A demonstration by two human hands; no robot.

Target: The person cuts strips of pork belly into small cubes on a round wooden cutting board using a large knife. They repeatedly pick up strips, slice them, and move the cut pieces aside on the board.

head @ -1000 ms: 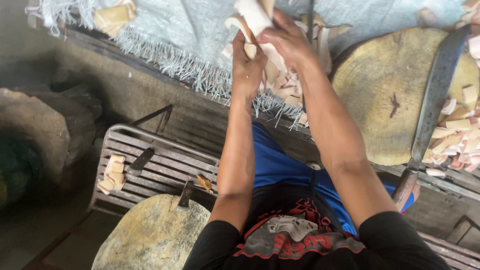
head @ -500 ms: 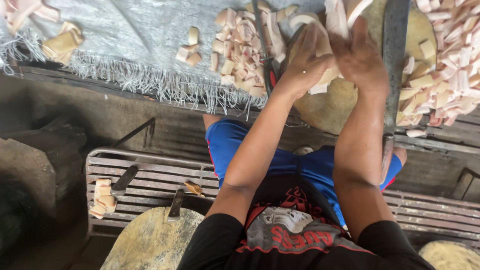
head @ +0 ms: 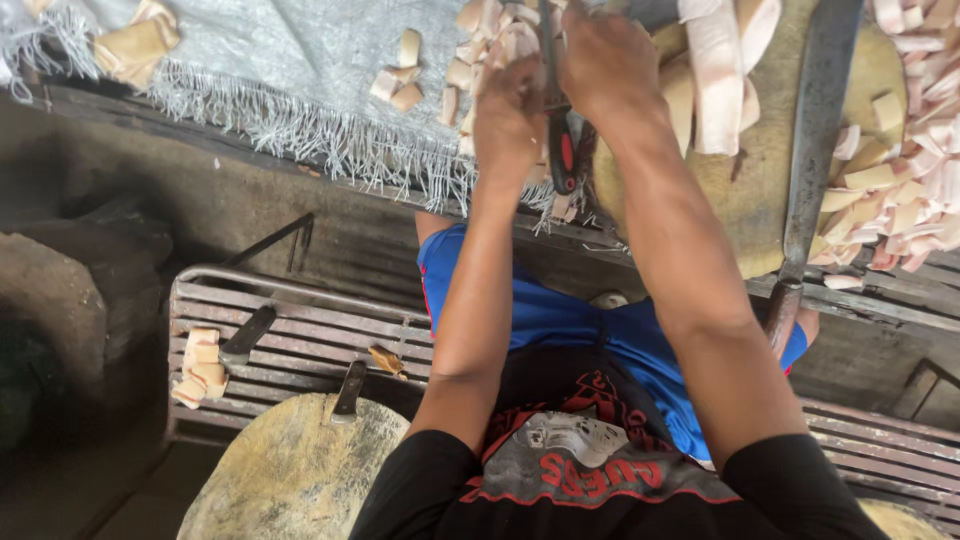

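While both arms stretch toward the top of the frame, the left hand (head: pixel 510 115) presses down on pale strips (head: pixel 505 40) at the fringed edge of a grey cloth (head: pixel 290 60), and the right hand (head: pixel 605 60) is clenched around a knife (head: pixel 562 150) with a red-and-black handle, at upper centre. The step in hand looks like cutting strips into chunks; cut pieces (head: pixel 920 190) lie heaped at upper right on a round block (head: pixel 760 190), beside a long cleaver (head: pixel 815 130). The next cut calls for left fingers clear of the blade.
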